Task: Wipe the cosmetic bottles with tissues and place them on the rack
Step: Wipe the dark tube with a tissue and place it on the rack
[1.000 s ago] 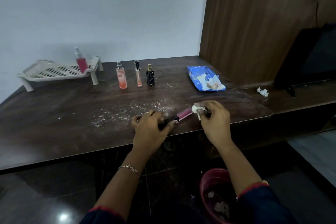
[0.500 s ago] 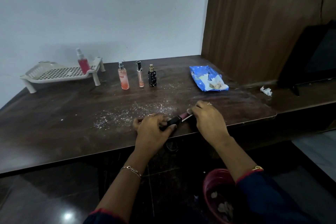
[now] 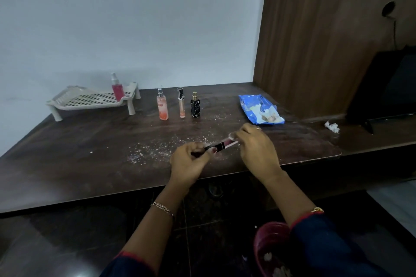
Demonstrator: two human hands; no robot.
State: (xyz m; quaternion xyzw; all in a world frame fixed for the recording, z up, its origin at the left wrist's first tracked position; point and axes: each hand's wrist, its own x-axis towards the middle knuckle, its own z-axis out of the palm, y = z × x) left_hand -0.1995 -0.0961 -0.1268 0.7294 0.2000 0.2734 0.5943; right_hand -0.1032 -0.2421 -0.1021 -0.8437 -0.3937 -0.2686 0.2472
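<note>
A: Grip?
B: Left hand (image 3: pixel 191 162) curls round the dark cap end of the tube (image 3: pixel 219 146). Right hand (image 3: pixel 258 153) pinches a tissue (image 3: pixel 232 136) on the pink end. Both are closed on something. The tube is over the front of the table (image 3: pixel 67 164); can't tell if it touches.
A: Axis?
B: Near level, cap end lower left, pink end upper right.
A: Rack?
B: Rack (image 3: pixel 90 102) is back left, well apart from the grip. The left hand is nearer, so I'd guess it carries once wiping ends.
A: Blockers?
B: Peach bottle (image 3: pixel 162 108), slim bottle (image 3: pixel 181 103) and black bottle (image 3: pixel 195 105) stand upright in a row just right of the rack, near the straight line to it. Probably go over them or pass in front. A red bottle (image 3: pixel 117 89) stands on the rack's right end, so aim left of it.
A: Rest?
B: Crumbs (image 3: pixel 153 150) beside the left hand, wipes pack (image 3: pixel 258 110) back right, wad (image 3: pixel 332 126) far right, bin (image 3: pixel 265 247) below the right arm. None in the way.
</note>
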